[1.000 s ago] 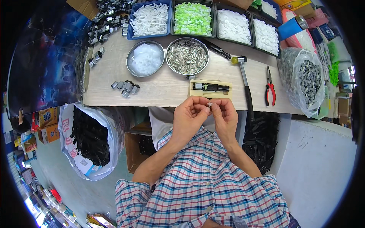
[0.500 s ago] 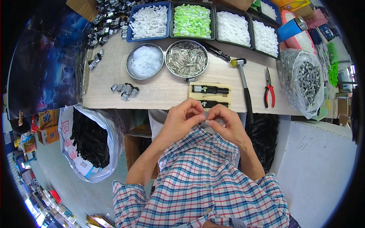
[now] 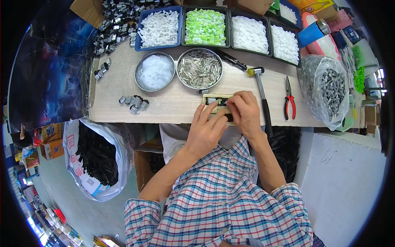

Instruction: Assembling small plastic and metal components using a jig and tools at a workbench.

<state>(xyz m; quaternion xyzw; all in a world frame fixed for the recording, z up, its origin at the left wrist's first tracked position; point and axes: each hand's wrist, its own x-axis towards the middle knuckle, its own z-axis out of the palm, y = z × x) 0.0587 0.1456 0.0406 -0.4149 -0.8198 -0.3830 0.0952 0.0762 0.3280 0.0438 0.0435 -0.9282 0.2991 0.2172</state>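
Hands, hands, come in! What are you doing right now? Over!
Left hand and right hand both down on the small jig at the bench edge. What the fingers pinch is hidden. Hammer lies close on the right, pliers beyond it.

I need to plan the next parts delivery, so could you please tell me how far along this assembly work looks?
Done: a small cluster of grey metal pieces lies apart on the table, possibly finished. In hand: the left hand and right hand both rest on the small wooden jig block at the table's edge. Left: the bowl of metal pins, the bowl of clear parts and the tray of green pieces are well filled, so plenty remains.
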